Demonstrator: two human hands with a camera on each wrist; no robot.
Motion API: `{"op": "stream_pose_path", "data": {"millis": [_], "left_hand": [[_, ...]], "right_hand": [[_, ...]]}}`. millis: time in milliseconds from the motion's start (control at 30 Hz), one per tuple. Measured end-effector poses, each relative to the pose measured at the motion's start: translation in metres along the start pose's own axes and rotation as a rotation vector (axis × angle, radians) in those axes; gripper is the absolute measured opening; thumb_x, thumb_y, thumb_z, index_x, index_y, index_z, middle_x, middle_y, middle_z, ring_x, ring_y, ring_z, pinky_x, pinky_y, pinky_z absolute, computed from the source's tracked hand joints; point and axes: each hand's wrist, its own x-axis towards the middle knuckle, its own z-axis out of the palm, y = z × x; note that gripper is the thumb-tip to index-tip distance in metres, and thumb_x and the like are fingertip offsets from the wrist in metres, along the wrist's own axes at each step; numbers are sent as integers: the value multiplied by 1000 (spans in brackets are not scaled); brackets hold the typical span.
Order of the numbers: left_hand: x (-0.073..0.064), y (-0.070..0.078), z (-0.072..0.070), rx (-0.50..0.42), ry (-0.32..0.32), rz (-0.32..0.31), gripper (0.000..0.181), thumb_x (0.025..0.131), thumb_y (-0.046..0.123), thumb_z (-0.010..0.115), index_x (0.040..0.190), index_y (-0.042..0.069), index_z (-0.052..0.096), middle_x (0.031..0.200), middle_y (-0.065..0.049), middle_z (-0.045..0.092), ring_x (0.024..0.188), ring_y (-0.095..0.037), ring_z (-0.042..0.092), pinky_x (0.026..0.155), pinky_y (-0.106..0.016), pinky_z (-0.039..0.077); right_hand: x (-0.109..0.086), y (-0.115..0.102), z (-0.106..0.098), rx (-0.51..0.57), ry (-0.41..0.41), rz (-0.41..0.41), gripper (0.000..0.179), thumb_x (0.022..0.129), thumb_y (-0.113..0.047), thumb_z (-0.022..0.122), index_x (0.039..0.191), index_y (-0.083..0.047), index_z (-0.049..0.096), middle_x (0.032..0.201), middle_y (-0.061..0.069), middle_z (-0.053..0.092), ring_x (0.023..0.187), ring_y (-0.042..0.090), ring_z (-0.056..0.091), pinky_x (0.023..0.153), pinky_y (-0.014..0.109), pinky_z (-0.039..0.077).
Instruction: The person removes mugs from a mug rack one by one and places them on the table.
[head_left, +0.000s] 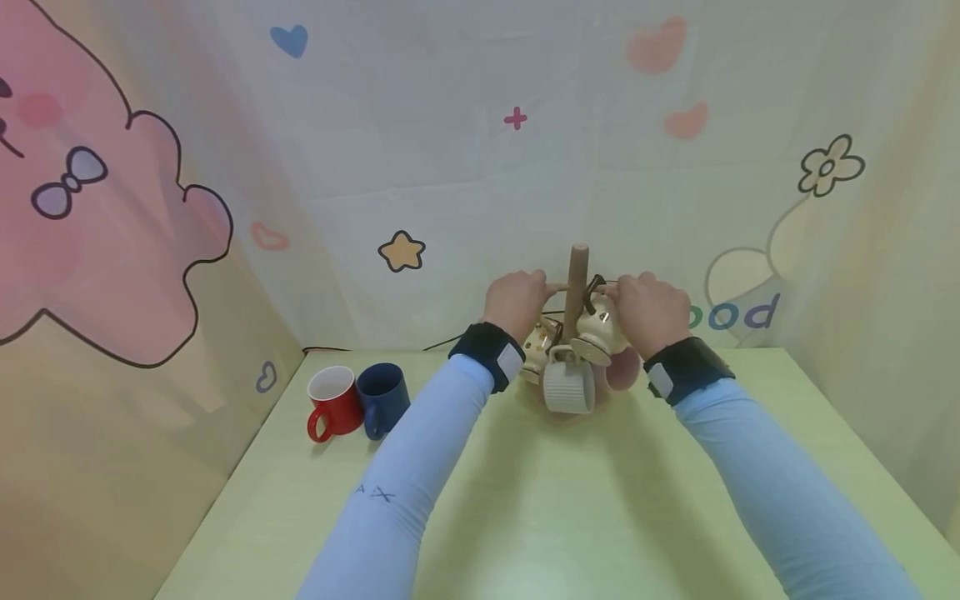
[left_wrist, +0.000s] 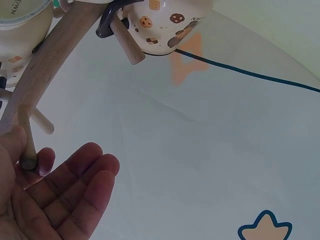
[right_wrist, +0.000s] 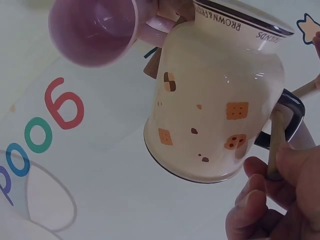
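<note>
Left hand (left_wrist: 47, 200) pinches peg tip, steadying mug tree (head_left: 576, 287) near table (head_left: 525, 500) far edge. Right hand (right_wrist: 272, 200) grips peg through cream mug (right_wrist: 217, 105) handle; ease handle off straight, avoid pink mug (right_wrist: 92, 30).

A red mug (head_left: 332, 402) and a blue mug (head_left: 383, 397) are standing side by side, touching, on the table (head_left: 570, 517), well to the left of the left hand. A black cable (head_left: 360, 349) is lying along the table's back edge, below a backdrop (head_left: 450, 158) printed with hearts and a star.
</note>
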Motion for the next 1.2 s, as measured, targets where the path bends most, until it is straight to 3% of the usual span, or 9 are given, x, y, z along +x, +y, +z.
{"op": "stream_pose_path", "data": {"millis": [800, 1200], "left_hand": [[-7, 4, 0, -22, 25, 33, 37, 106, 40, 42, 102, 10, 64, 71, 0, 60, 58, -10, 55, 53, -25, 49], [-5, 4, -4, -32, -52, -28, 38, 104, 45, 43, 110, 15, 65, 72, 2, 57, 59, -11, 52, 52, -26, 44]], "right_hand": [[3, 9, 1, 39, -25, 27, 36, 105, -33, 49, 106, 1, 62, 82, 20, 59, 67, 36, 60, 57, 50, 49], [0, 14, 5, 104, 9, 30, 39, 106, -37, 45, 116, -4, 63, 90, 22, 58, 76, 40, 60, 59, 55, 48]]}}
